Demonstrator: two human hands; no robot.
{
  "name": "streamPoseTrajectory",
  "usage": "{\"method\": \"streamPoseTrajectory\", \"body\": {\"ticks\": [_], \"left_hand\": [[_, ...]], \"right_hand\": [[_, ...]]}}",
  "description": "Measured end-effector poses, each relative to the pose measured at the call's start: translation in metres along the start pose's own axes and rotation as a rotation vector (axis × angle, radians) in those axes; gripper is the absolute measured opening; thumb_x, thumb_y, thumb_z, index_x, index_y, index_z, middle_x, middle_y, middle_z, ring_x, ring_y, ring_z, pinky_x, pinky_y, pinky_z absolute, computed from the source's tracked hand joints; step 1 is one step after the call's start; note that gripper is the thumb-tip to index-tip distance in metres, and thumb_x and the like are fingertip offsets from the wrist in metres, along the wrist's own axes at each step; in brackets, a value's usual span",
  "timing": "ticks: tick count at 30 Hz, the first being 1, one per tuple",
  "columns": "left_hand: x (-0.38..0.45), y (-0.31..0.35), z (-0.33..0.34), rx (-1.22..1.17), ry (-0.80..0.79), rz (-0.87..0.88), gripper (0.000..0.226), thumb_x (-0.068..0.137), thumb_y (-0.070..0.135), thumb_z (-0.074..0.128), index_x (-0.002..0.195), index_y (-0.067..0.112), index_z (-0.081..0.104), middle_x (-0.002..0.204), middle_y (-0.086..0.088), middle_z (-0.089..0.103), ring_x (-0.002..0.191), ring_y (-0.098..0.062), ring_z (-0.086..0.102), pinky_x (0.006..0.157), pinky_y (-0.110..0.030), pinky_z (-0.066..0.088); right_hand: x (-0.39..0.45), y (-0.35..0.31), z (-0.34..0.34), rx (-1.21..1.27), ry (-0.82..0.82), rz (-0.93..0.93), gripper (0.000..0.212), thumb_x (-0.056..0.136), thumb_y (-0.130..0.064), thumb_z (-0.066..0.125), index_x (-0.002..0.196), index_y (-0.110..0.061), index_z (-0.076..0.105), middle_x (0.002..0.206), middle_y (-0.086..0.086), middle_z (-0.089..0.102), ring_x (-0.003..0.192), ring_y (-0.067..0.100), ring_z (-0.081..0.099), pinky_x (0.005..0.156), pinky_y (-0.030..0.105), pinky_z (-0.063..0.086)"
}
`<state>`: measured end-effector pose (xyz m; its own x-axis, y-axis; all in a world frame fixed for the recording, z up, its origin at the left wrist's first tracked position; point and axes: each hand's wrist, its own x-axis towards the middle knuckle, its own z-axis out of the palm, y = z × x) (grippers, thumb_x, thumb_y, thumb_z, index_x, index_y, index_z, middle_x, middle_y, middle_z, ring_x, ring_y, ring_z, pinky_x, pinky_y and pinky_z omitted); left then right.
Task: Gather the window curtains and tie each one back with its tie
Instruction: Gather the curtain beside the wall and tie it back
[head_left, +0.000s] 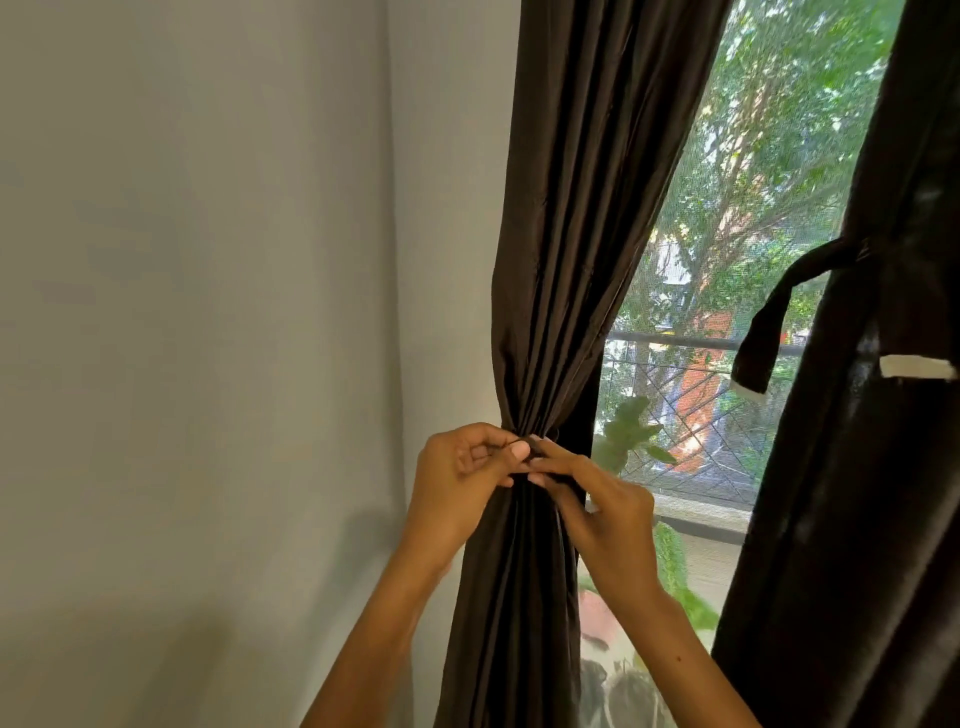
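A dark brown left curtain (576, 218) hangs gathered into a narrow waist beside the wall. My left hand (462, 473) and my right hand (597, 504) meet at that waist, and both pinch a thin dark tie (532, 451) that is mostly hidden by my fingers. At the right edge hangs the right curtain (852, 493), dark as well. Its own tie (779, 312) sticks out to the left as a loose strap with a white patch at its end.
A plain grey wall (208, 312) fills the left half. Between the curtains is a screened window (727, 234) with trees, a railing and potted plants beyond. A white strip (917, 367) shows on the right curtain.
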<state>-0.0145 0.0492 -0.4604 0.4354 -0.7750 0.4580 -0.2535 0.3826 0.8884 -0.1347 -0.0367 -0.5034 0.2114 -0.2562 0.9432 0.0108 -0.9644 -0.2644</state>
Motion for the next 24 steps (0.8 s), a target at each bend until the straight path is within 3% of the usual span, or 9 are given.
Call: {"method": "streamPoseTrajectory", "body": {"ticks": [3,6,9,11,16,18,21,24], "left_hand": [[0.0,-0.003,0.0,0.075,0.036,0.021,0.008,0.087,0.012,0.064,0.091,0.008,0.071,0.086,-0.007,0.074,0.079,-0.014,0.07,0.071,-0.019,0.055],[-0.003,-0.004,-0.001,0.15,0.063,0.094,0.006,0.087,0.013,0.066,0.089,0.01,0.07,0.085,-0.001,0.072,0.079,-0.01,0.069,0.076,-0.019,0.054],[-0.003,-0.003,-0.002,0.418,0.173,0.328,0.002,0.086,0.013,0.067,0.086,0.014,0.069,0.093,0.005,0.06,0.083,-0.008,0.061,0.071,-0.008,0.047],[-0.002,-0.003,-0.003,0.509,0.139,0.472,0.005,0.088,0.011,0.065,0.089,0.008,0.069,0.097,0.001,0.059,0.085,-0.01,0.059,0.07,-0.008,0.046],[-0.003,-0.005,-0.002,0.665,0.177,0.565,0.015,0.091,0.018,0.056,0.096,0.008,0.066,0.097,-0.006,0.063,0.087,-0.009,0.058,0.073,-0.007,0.043],[-0.003,-0.004,0.001,0.683,0.187,0.571,0.017,0.091,0.02,0.054,0.097,0.008,0.066,0.095,-0.007,0.062,0.083,-0.01,0.059,0.073,-0.007,0.042],[-0.004,-0.003,0.004,0.713,0.18,0.553,0.019,0.092,0.019,0.053,0.098,0.006,0.065,0.096,-0.01,0.063,0.081,-0.017,0.063,0.072,-0.013,0.045],[-0.006,-0.004,0.006,0.764,0.214,0.582,0.019,0.09,0.019,0.055,0.093,0.005,0.067,0.09,-0.009,0.067,0.079,-0.02,0.064,0.068,-0.019,0.048]], "right_hand": [[0.002,0.004,-0.003,-0.039,-0.032,0.004,0.036,0.078,0.009,0.068,0.1,-0.018,0.064,0.111,-0.011,0.064,0.104,-0.015,0.057,0.081,-0.001,0.042],[0.004,0.005,-0.005,-0.015,-0.015,0.012,0.037,0.081,0.008,0.063,0.107,-0.017,0.06,0.107,-0.013,0.065,0.102,-0.013,0.06,0.082,0.001,0.044],[0.008,0.001,-0.006,-0.006,0.007,0.0,0.028,0.085,-0.001,0.064,0.104,-0.021,0.062,0.095,-0.014,0.067,0.091,-0.015,0.061,0.075,0.002,0.045],[0.011,-0.002,-0.007,-0.014,-0.02,0.047,0.026,0.087,-0.003,0.058,0.1,-0.025,0.057,0.085,-0.011,0.068,0.08,-0.004,0.065,0.062,0.006,0.046],[0.024,-0.006,-0.009,-0.009,-0.113,0.121,0.008,0.093,-0.034,0.041,0.1,-0.036,0.042,0.079,-0.016,0.06,0.068,0.007,0.066,0.053,0.02,0.049],[0.031,-0.007,-0.006,-0.022,-0.05,0.112,0.006,0.093,-0.032,0.049,0.098,-0.032,0.044,0.076,-0.011,0.063,0.065,0.007,0.065,0.051,0.023,0.05],[0.034,-0.01,0.0,-0.073,0.114,0.099,0.025,0.086,-0.019,0.069,0.088,-0.027,0.045,0.065,-0.009,0.058,0.062,0.01,0.063,0.047,0.019,0.046],[0.031,-0.011,0.004,-0.12,0.227,0.076,0.023,0.08,-0.02,0.074,0.083,-0.019,0.051,0.063,-0.008,0.057,0.062,0.009,0.06,0.048,0.014,0.044]]}}
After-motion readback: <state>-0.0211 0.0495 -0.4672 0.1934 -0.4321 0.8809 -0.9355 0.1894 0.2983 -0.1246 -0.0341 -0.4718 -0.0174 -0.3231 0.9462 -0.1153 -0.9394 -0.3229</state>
